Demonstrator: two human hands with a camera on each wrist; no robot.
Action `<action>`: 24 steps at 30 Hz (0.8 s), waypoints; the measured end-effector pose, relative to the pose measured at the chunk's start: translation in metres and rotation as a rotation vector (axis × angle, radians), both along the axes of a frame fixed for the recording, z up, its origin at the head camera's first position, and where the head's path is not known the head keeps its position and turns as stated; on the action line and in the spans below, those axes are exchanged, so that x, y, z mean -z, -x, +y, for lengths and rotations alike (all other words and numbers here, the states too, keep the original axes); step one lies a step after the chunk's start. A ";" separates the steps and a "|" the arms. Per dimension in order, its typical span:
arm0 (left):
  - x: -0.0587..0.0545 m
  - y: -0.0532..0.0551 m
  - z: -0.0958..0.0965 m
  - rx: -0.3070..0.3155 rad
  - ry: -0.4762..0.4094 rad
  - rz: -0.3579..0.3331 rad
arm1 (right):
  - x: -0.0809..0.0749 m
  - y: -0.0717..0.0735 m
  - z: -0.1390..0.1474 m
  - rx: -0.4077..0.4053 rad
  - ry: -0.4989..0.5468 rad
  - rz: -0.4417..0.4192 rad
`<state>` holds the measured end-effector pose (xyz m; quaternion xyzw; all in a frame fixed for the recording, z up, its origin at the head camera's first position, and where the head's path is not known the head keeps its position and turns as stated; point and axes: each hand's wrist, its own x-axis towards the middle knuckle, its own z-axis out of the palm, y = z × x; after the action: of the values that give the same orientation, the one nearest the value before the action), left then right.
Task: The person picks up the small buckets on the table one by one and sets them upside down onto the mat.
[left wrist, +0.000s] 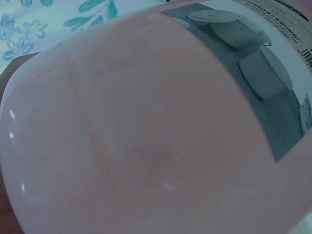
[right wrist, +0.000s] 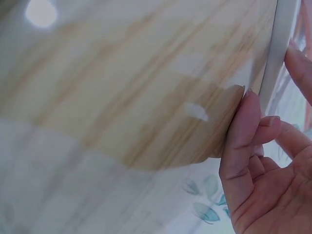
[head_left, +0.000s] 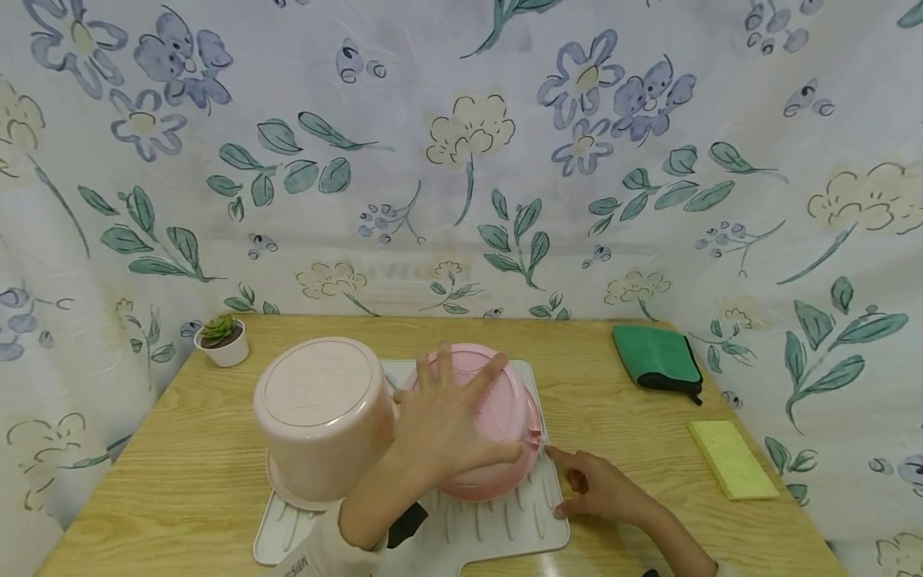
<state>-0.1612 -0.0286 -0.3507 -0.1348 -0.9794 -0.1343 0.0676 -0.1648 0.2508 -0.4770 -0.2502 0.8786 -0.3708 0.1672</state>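
Observation:
On a white ridged draining mat (head_left: 505,541), a pink bowl (head_left: 497,401) with a small clip at its right side sits upside down. My left hand (head_left: 443,421) lies over its base with fingers spread, thumb reaching toward the clip. Left of it stands a tall pale pink bucket (head_left: 320,433), also bottom up. A glossy pink wall with a printed label (left wrist: 278,87) fills the left wrist view. My right hand (head_left: 594,485) touches the mat's right edge with index finger and thumb; the right wrist view shows fingertips (right wrist: 248,105) at the wooden table, beside that pale edge.
A potted succulent (head_left: 222,340) stands at the table's back left. On the right lie a green cloth pouch (head_left: 656,357) with black trim and a yellow sponge cloth (head_left: 731,461). Floral curtain (head_left: 404,200) hangs behind and beside the wooden table (head_left: 166,449).

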 end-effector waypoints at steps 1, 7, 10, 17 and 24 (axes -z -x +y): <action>0.000 0.002 0.002 0.008 0.004 0.001 | 0.000 0.000 0.000 -0.001 0.004 0.001; 0.002 0.015 0.010 0.025 0.093 0.018 | -0.001 -0.001 0.001 -0.002 0.014 -0.001; 0.003 0.023 0.012 0.026 0.112 0.001 | 0.000 -0.002 0.002 0.001 0.011 0.000; 0.003 0.040 0.018 0.026 0.082 -0.094 | 0.001 -0.002 0.003 0.005 -0.006 0.019; 0.003 0.049 0.024 0.041 0.105 -0.115 | 0.000 -0.002 0.004 0.018 -0.001 -0.031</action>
<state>-0.2104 -0.0048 -0.3535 -0.1502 -0.9844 -0.0917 0.0013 -0.1630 0.2544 -0.4773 -0.2363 0.8782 -0.3760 0.1776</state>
